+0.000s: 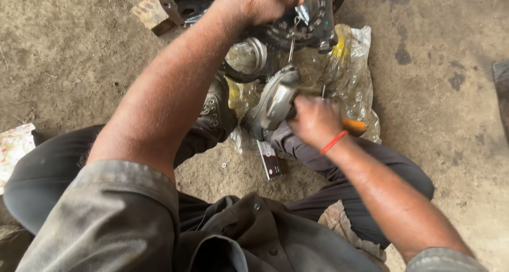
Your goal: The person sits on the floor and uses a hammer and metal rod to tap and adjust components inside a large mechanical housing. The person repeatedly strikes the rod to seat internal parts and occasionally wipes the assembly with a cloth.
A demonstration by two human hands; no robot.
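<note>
Clearly the work in hand is on the dark round metal housing (313, 23) that sits on the dirt floor (79, 54) at the top of the view, ringed with bolts along its rim; the left hand (262, 1) is clenched on top of it, fingers curled over the edge, seemingly steadying it or gripping a small shiny part there, though what lies under the fingers cannot be made out; the right hand (315, 121) is closed round a tool with an orange handle (354, 126), whose end pokes out past the wrist, which wears a red band (334, 142); the tool's working end is hidden behind the hand and a grey curved metal piece (275, 99) just beside it; a thin metal rod (292, 46) runs up from that grey piece toward the housing. The housing lies well ahead of the right hand and directly beneath the left one, partly over a crumpled clear plastic sheet (350, 76); a black shoe (214, 110) rests just left of the grey piece, and a small flat packet (269, 159) lies on the floor between the legs. As a judgement, the step looks like fitting or loosening something at the housing rim, and the next move calls for a firm left hold while the tool is brought up carefully to the bolts.
</note>
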